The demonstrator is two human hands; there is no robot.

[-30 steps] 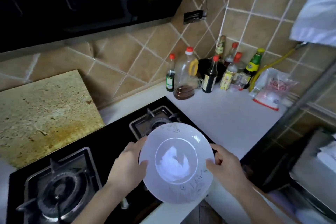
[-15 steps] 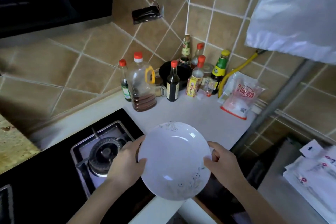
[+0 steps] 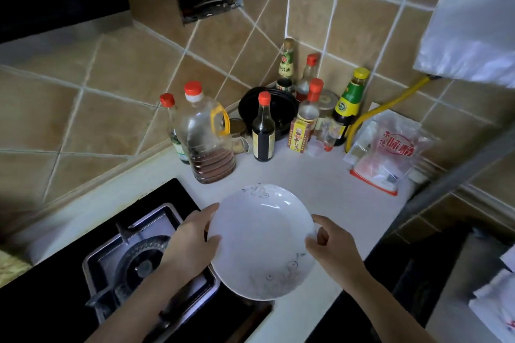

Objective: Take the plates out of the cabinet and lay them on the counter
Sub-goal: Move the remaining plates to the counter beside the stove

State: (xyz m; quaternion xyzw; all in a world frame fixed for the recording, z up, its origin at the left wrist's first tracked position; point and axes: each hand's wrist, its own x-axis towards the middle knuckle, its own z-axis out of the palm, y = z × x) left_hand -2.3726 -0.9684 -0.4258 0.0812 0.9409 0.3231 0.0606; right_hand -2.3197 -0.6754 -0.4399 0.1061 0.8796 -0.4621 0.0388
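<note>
A round white plate [image 3: 262, 242] with a thin grey scroll pattern on its rim is held in both hands above the front edge of the white counter [image 3: 320, 192]. My left hand [image 3: 192, 242] grips its left rim, thumb on top and fingers underneath. My right hand [image 3: 333, 249] pinches the right rim. The plate is tilted a little toward me and partly overhangs the black stove [image 3: 50, 301]. No cabinet is in view.
Several sauce and oil bottles [image 3: 207, 133] and a black pot [image 3: 274, 111] crowd the tiled corner. A seasoning bag [image 3: 390, 150] leans at the right by a yellow hose [image 3: 370, 115]. A gas burner [image 3: 142, 264] lies left of the plate. A grey pipe [image 3: 451, 175] slants along the counter's right edge.
The view has swung right, away from the cutting board and toward the corner. The plate, still in both hands, has moved from over the burner to over the counter's edge.
</note>
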